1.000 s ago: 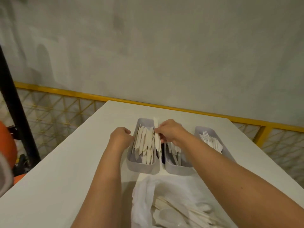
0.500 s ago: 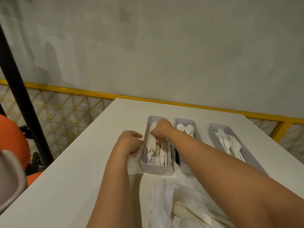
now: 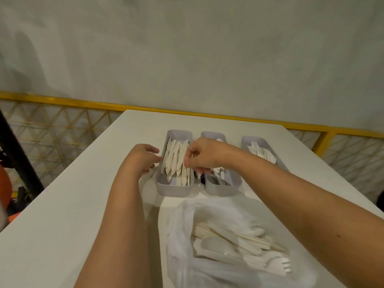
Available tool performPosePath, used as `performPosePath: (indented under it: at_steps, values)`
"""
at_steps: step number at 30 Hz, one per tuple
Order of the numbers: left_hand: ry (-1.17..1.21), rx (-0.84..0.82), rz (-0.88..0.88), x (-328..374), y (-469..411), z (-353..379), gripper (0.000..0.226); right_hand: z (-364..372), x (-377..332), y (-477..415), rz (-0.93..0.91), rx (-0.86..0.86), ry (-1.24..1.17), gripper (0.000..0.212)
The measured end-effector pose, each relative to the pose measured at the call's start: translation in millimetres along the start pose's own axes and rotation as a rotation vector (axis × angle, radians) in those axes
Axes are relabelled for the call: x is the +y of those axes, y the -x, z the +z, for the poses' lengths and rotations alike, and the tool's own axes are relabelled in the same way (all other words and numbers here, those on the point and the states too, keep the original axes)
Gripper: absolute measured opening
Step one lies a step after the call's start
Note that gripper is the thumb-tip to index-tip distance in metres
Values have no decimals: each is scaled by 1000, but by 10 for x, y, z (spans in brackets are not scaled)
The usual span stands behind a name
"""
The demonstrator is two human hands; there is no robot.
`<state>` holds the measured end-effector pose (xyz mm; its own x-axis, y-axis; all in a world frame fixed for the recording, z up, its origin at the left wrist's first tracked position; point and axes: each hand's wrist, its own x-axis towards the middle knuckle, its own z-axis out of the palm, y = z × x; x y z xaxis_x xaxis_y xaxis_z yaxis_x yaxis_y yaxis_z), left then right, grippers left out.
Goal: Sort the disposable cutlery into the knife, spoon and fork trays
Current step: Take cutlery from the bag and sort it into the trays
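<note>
Three grey trays stand side by side on the white table (image 3: 62, 204). The left knife tray (image 3: 176, 191) holds several white knives (image 3: 174, 156). Spoon handles show in the middle spoon tray (image 3: 223, 189). The right fork tray (image 3: 248, 140) holds forks (image 3: 260, 151). My right hand (image 3: 204, 155) hovers over the knife tray's right edge, its curled fingertips pinching a knife (image 3: 188, 173) that stands on edge there. My left hand (image 3: 144, 157) lies loosely curled against the knife tray's left wall, holding nothing.
A clear plastic bag (image 3: 182, 235) of mixed white cutlery lies close in front of me, with a spoon (image 3: 216, 246) and a fork (image 3: 278, 265) on top. A yellow railing (image 3: 62, 100) and grey wall run behind the table. A black post (image 3: 18, 159) stands at left.
My right hand brought a knife down into the knife tray, then drew back from its far end to its right edge. My left hand stayed beside the tray.
</note>
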<state>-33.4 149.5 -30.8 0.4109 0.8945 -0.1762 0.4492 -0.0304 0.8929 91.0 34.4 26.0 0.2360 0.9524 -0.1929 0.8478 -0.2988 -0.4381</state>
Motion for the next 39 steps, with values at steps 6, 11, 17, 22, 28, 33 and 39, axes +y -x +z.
performPosePath:
  at_steps: [6,11,17,22,28,33,39]
  values:
    - [-77,-7,163,316,231,100,27,44,275,717,-64,-162,-81,10]
    - [-144,-152,353,623,563,239,21,215,545,1101,-12,-301,69,43]
    - [-181,-219,481,786,898,317,16,433,647,1286,-82,-293,175,76]
    - [-183,-196,505,795,963,288,16,432,591,1326,-117,-276,218,66]
    - [-182,-180,526,824,981,292,15,510,555,1330,-102,-96,215,26]
    - [-196,-159,486,809,986,242,16,598,618,1342,-199,-40,249,32]
    - [-174,-144,475,792,968,173,19,614,632,1345,-177,6,270,16]
